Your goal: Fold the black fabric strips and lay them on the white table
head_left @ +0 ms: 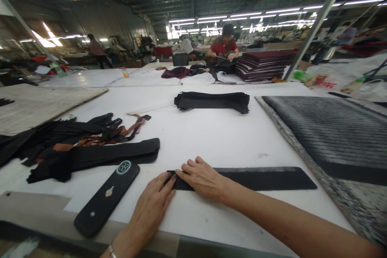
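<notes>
Long ceiling lights are shining over a big workroom, and a white table (pixel 181 137) is spreading out under the fingers. The left hand (pixel 152 205) is keeping its fingers nearly together, their darkened tips touching the left end of a black strip (pixel 269 179). The right hand (pixel 201 179) is lying over the strip just beside them, its fingers bent and slightly apart, pressing down. Its palm is covering part of the strip, so whether either hand is pinching the cloth, I cannot tell. The rest of the strip is running flat to the right of the fingers, passing behind the right wrist.

Left of the fingers, a black phone (pixel 107 197) is lying at a slant, with folded black cloth (pixel 121 151) and a heap of scraps (pixel 72 129) beyond it. Straight beyond the fingers, a bundle of black strips (pixel 211 101) is resting. Well to their right, a ribbed dark panel (pixel 329 137) is lying, and across the table a person in red (pixel 225 48) is working beside stacked maroon cloth (pixel 263 66).
</notes>
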